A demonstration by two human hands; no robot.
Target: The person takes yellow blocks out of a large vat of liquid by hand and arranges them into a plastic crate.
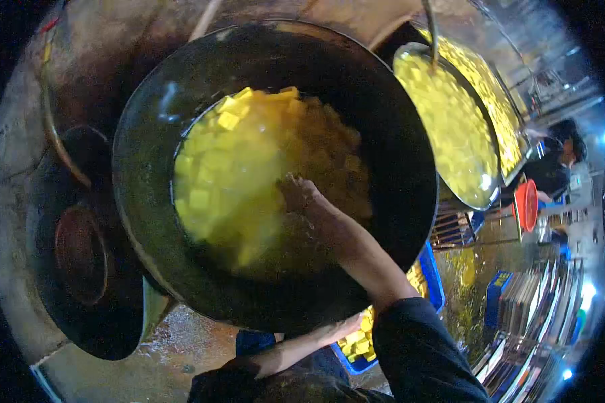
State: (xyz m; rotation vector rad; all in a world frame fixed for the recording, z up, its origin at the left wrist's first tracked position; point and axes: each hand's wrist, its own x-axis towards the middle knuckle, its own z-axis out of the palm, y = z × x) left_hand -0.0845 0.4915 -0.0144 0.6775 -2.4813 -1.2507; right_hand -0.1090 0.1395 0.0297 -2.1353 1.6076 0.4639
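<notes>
A large dark wok (154,144) stands in front of me, partly filled with cloudy liquid. Yellow cubes (212,181), resembling tofu, crowd its left side, and a few poke above the surface at the back. My right hand (301,193) reaches into the middle of the wok; its fingers are in the murky liquid, so their pose is hidden. Below the rim, my left hand (348,329) is beside a blue crate (435,279) that holds more yellow cubes. Its fingers are too obscured to read.
A second wok (480,101), full of yellow cubes, stands to the right, with a tray of yellow pieces (497,94) behind it. Another dark wok (47,269) is at left. Farther right are an orange basin (526,205), a person (551,168) and stacked boards (528,299).
</notes>
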